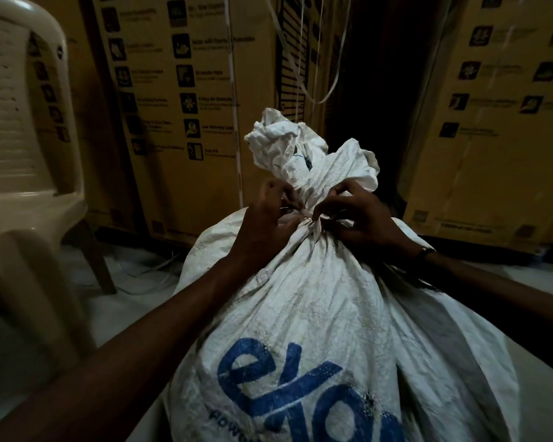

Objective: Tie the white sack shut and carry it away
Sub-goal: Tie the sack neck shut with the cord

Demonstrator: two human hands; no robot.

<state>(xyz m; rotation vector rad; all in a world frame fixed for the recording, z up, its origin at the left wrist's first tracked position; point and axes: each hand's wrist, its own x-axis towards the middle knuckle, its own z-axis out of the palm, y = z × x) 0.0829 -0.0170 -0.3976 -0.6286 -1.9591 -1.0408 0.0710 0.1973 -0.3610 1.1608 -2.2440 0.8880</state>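
A full white woven sack (316, 307) with blue lettering stands in front of me, filling the lower middle of the head view. Its mouth is bunched into a narrow neck (310, 218), with crumpled cloth sticking up above it. A thin pale tie string (300, 212) runs around that neck. My left hand (265, 218) pinches the string on the left side of the neck. My right hand (355, 218) pinches it on the right side, a dark band on its wrist.
A beige plastic chair (23, 154) stands close at the left. Tall printed cardboard boxes (179, 106) line the back, with another box (498, 122) at the right and a dark gap between them. Loose white straps (329, 59) hang there. Pale floor (134, 282) lies around the sack.
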